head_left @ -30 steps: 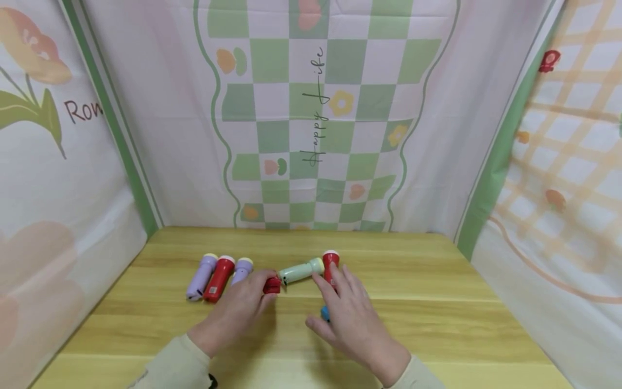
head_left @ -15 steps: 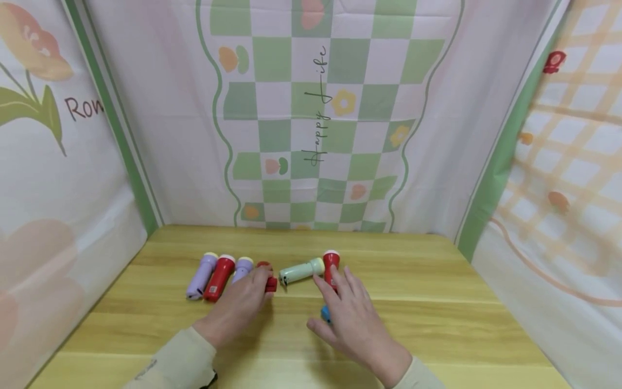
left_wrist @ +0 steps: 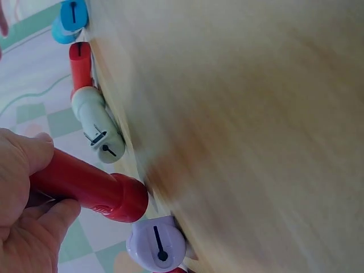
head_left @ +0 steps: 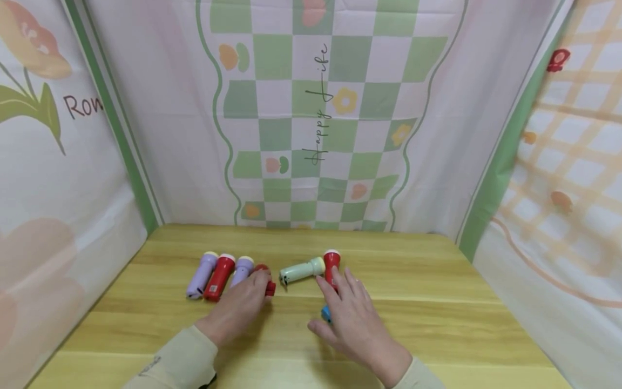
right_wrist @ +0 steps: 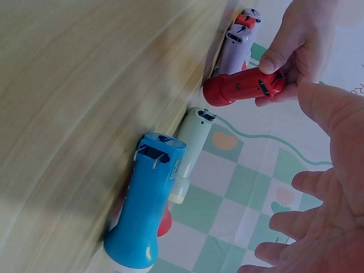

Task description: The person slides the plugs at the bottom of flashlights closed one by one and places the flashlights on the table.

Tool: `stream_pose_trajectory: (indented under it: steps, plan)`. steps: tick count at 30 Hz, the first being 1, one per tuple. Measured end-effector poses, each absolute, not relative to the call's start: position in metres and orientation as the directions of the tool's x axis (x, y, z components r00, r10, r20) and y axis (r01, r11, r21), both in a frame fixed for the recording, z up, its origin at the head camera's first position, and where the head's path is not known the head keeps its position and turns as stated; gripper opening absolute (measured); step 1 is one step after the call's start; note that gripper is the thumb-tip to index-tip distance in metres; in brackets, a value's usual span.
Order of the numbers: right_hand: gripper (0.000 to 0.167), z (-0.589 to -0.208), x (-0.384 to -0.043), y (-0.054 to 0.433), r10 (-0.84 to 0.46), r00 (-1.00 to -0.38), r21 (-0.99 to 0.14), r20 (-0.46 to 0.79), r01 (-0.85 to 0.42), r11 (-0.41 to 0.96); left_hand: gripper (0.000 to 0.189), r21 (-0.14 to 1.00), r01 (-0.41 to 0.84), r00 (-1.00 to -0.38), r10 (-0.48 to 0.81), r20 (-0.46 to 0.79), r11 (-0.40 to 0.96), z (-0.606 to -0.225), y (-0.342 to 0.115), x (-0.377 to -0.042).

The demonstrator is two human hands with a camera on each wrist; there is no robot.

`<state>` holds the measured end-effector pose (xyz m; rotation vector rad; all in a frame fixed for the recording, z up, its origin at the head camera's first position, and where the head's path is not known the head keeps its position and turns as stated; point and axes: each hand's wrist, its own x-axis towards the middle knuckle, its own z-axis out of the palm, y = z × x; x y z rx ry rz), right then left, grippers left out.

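Note:
My left hand (head_left: 238,308) grips a red flashlight (left_wrist: 94,185) between thumb and fingers, its wide head pointing down close over the table. In the right wrist view that red flashlight (right_wrist: 242,85) is tilted beside a lilac flashlight (right_wrist: 234,51). My right hand (head_left: 353,324) is spread, fingers apart, holding nothing. It covers most of a blue flashlight (head_left: 326,313), which shows fully in the right wrist view with two metal prongs out. A pale green flashlight (head_left: 300,271) lies slantwise between the hands, its head by another red flashlight (head_left: 331,260).
Left of the left hand lie a lilac flashlight (head_left: 201,275), a red flashlight (head_left: 221,276) and another lilac flashlight (head_left: 242,268), side by side. The wooden table (head_left: 427,302) is bounded by patterned cloth (head_left: 311,108) at the back and on both sides.
My left hand has moved slightly left with the red flashlight, away from the pale green one and nearer the lilac one. The right hand stays nearly still.

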<state>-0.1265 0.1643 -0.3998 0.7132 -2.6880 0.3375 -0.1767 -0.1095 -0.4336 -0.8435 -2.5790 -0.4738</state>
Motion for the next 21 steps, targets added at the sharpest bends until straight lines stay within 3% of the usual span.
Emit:
stream_pose_trajectory:
  steps: [3, 10, 21]
  plan:
    - [0.082, -0.3997, -0.1264, 0.1645, -0.435, -0.817, -0.139, 0.378, -0.515, 0.846, 0.017, 0.189, 0.617, -0.748, 0.494, 0.443, 0.764, -0.4341, -0.1095, -0.177]
    - [0.083, -0.3985, -0.1273, 0.1648, -0.435, -0.834, -0.151, 0.338, -0.505, 0.85, 0.043, 0.112, 0.586, -0.78, 0.521, 0.346, 0.803, -0.4328, -0.109, -0.1783]
    - [0.081, -0.399, -0.1261, 0.1647, -0.437, -0.84, -0.15, 0.321, -0.5, 0.853, 0.018, 0.052, 0.621, -0.738, 0.56, 0.375, 0.782, -0.4357, -0.1083, -0.1854]
